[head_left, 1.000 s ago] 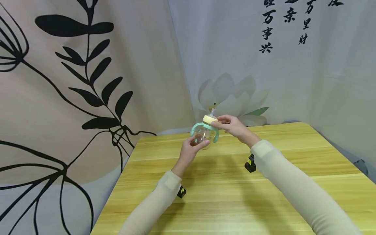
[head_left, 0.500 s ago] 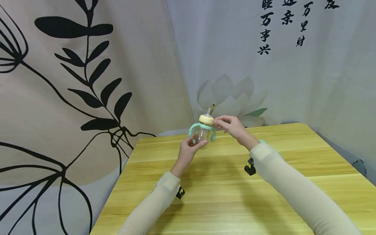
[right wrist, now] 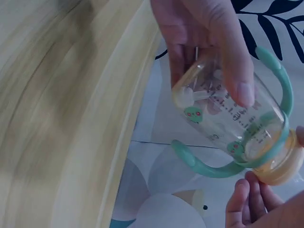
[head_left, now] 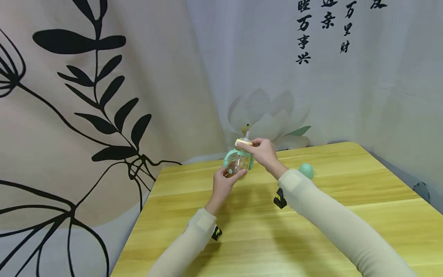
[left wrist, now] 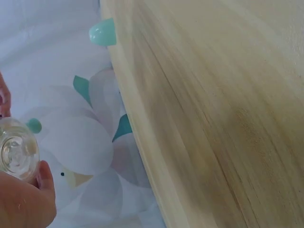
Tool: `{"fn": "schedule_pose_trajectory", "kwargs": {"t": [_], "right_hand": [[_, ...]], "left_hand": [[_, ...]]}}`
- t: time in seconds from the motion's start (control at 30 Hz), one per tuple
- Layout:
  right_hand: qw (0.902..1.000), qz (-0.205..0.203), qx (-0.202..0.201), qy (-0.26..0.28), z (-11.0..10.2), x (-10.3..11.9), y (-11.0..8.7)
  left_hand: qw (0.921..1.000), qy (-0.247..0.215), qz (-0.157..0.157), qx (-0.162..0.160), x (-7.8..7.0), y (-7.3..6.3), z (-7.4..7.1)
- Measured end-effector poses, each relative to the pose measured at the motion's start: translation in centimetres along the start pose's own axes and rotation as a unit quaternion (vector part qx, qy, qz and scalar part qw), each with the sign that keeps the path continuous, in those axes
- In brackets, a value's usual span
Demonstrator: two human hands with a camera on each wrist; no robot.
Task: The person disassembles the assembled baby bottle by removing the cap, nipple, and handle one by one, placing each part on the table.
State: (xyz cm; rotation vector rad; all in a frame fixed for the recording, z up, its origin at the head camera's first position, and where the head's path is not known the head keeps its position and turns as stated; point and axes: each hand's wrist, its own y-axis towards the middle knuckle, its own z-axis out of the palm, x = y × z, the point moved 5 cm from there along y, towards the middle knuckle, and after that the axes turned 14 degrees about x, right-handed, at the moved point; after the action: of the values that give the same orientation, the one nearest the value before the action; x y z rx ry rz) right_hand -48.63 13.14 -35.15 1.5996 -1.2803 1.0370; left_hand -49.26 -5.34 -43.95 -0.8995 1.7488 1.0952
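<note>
Above the table's far part, my two hands hold a clear baby bottle point(head_left: 237, 163) that leans slightly to the right. It has mint-green handles point(right wrist: 216, 169), a cream screw ring point(head_left: 243, 142) and a clear nipple point(head_left: 247, 134) on top. My left hand point(head_left: 223, 182) grips the lower body, its thumb across the printed side in the right wrist view. The right hand point(head_left: 263, 154) pinches the screw ring between thumb and fingers. Clear neck shows between the handle band and this ring in the right wrist view. From the left wrist, the bottle's base point(left wrist: 19, 152) faces the camera.
A mint-green domed cap point(head_left: 306, 171) stands on the wooden table point(head_left: 346, 184) just beyond my right sleeve. Behind the table's far edge hangs a pale curtain point(head_left: 166, 77) printed with black leaves, a lotus and writing.
My right hand has shifted from the ring's side to a fuller pinch, with the thumb now across its front. The domed cap has come into sight from behind the right sleeve.
</note>
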Motion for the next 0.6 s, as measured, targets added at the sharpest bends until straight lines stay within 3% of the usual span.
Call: {"fn": "schedule_pose_trajectory", "kwargs": {"t": [0.13, 0.27, 0.43, 0.6], "right_hand": [[0.9998, -0.018, -0.004, -0.009, -0.6, 0.9, 0.3], [0.9991, -0.037, -0.011, -0.019, -2.0, 2.5, 0.6], [0.9977, -0.058, -0.017, -0.03, -4.5, 5.7, 1.1], [0.9942, -0.083, -0.053, -0.043, -7.5, 9.0, 1.3]], "left_hand": [[0.9998, -0.016, -0.004, -0.006, 0.3, -0.3, 0.0], [0.9997, -0.02, -0.004, 0.013, 0.6, -0.3, 0.2], [0.9991, -0.023, -0.01, 0.033, 0.9, -0.3, 0.7], [0.9991, -0.024, -0.018, 0.031, 1.1, -0.4, 0.7]]}}
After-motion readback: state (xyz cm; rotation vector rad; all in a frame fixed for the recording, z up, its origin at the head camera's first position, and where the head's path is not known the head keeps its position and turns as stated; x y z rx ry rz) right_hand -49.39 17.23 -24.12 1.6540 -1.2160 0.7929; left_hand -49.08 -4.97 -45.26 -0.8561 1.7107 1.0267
